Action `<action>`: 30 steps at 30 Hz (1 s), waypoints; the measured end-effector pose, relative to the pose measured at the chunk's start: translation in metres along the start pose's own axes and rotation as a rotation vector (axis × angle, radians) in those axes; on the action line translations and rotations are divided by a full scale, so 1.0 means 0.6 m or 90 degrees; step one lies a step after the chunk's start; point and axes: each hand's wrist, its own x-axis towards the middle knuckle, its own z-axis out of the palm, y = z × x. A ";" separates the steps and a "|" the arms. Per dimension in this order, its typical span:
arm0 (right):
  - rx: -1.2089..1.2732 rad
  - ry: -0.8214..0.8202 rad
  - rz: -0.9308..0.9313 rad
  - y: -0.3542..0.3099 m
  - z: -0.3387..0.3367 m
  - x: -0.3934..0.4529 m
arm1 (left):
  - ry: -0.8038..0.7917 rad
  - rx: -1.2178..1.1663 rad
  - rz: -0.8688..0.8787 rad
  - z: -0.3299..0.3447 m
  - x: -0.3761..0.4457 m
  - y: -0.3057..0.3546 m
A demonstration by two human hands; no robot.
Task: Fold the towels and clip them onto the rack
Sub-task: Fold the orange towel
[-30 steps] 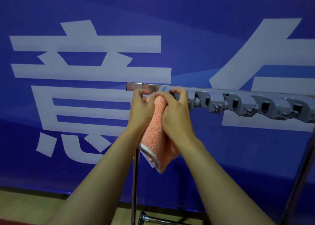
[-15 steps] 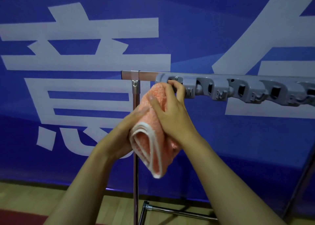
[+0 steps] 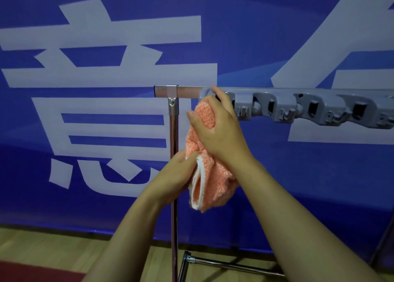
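The right hand point(image 3: 219, 136) grips the orange towel point(image 3: 211, 181) against the rack point(image 3: 298, 106)'s end clip; the left hand point(image 3: 177, 175) pinches its white hem.

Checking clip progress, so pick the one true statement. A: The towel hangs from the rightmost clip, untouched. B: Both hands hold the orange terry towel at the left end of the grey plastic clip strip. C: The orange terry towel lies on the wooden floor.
B: the right hand grips the orange terry towel up by the grey plastic clip strip, while the left hand holds its lower folds.
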 end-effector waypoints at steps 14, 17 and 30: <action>0.050 0.013 0.006 -0.016 0.014 -0.012 | 0.027 -0.062 -0.052 -0.006 -0.068 -0.039; 0.017 -0.019 0.046 -0.024 -0.001 -0.020 | 0.060 0.011 -0.078 -0.002 -0.074 -0.047; -0.068 -0.016 0.104 -0.101 -0.094 -0.157 | 0.084 -0.064 -0.289 0.008 -0.167 -0.127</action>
